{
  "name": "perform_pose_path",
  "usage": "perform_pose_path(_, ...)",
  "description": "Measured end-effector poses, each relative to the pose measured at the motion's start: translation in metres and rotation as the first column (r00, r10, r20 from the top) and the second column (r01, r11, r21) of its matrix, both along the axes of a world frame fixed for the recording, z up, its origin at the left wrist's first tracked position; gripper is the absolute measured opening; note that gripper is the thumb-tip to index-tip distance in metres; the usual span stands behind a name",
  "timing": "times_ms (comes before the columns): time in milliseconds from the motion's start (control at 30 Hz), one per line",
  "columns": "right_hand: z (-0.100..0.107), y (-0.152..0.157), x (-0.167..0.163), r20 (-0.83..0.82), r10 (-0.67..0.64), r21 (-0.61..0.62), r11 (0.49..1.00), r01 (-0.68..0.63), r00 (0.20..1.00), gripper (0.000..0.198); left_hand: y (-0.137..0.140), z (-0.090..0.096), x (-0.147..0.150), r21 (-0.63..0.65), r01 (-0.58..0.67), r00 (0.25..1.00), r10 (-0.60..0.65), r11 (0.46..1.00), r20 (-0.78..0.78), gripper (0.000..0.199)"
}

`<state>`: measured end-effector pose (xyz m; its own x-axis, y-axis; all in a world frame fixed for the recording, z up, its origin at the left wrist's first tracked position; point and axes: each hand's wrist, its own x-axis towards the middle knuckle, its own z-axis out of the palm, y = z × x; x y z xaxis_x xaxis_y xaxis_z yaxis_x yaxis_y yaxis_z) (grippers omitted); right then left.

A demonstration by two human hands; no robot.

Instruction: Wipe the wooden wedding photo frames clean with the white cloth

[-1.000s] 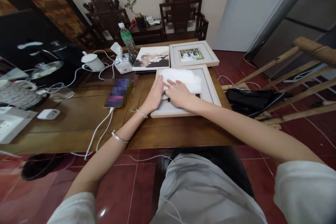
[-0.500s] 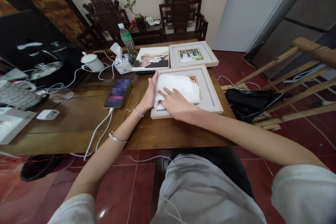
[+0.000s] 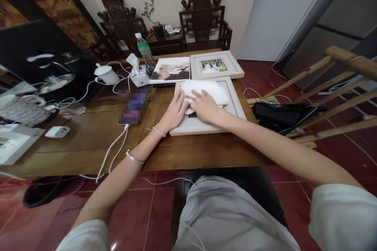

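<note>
"What's nearest?"
"The bench [image 3: 188, 153], and on it a pale frame [image 3: 200, 124] with a white cloth [image 3: 212, 88] lying across it."
"And the hands?"
"The right hand [image 3: 206, 108] has its grip wide, fingers splayed on the cloth. The left hand [image 3: 176, 111] lies with fingers extended at the cloth's left edge, wrapped around nothing."
"Beyond?"
"A second frame [image 3: 196, 68], a photo panel [image 3: 176, 68] beside it, a bottle [image 3: 145, 53], then a dark chair [image 3: 202, 15]."
</note>
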<state>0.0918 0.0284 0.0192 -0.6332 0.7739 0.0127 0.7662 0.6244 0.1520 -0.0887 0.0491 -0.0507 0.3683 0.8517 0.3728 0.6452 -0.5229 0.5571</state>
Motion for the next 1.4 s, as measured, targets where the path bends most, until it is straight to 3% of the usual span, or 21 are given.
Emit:
perform_pose_path(133,0.010,0.040,0.007,-0.047,-0.124,0.117,0.985,0.129,0.991,0.044,-0.004,0.006,0.002,0.038,0.083,0.994,-0.080,0.996,-0.078,0.054)
perform_pose_path(200,0.011,0.049,-0.001,-0.070,-0.091,0.135,0.986,0.100,0.993,0.045,-0.005,0.010,0.003,0.035,0.100,0.991,-0.097,0.994,-0.091,0.046)
perform_pose_path(333,0.002,0.053,-0.027,-0.033,0.081,0.059,0.995,-0.079,0.996,0.047,-0.007,0.015,0.004,-0.013,0.103,0.987,-0.104,0.995,-0.118,0.037)
perform_pose_path(467,-0.008,0.058,-0.028,-0.046,0.014,0.063,0.998,-0.011,0.999,0.048,-0.006,0.014,0.005,0.014,0.120,0.990,-0.118,0.993,-0.073,0.036)
perform_pose_path(700,-0.009,0.067,0.020,0.000,-0.102,0.075,0.992,0.102,0.995,0.050,-0.002,0.006,0.002,0.011,0.100,0.993,-0.099,0.995,-0.056,0.039)
perform_pose_path(900,-0.004,0.068,0.093,0.084,-0.228,0.178,0.961,0.210,0.970,0.051,-0.003,0.006,0.003,0.017,0.077,0.995,-0.076,0.997,-0.058,0.039)
perform_pose_path(1033,0.005,0.047,0.125,0.140,-0.232,0.183,0.961,0.205,0.963,0.047,-0.003,0.006,0.004,0.029,0.067,0.996,-0.065,0.997,-0.058,0.038)
perform_pose_path(1200,0.018,-0.027,0.124,0.117,-0.069,0.061,0.996,0.063,0.991,0.042,-0.002,0.004,0.004,0.043,0.061,0.997,-0.059,0.997,-0.059,0.040)
perform_pose_path(1300,0.030,-0.071,0.119,0.091,-0.049,-0.096,0.994,0.058,0.995,0.046,-0.001,0.003,0.004,0.049,0.046,0.996,-0.042,0.998,-0.074,0.041)
perform_pose_path(1400,0.043,-0.085,0.114,0.003,-0.025,-0.250,0.968,0.025,1.000,0.058,0.000,0.003,0.003,0.057,0.025,0.996,-0.019,0.998,-0.092,0.042)
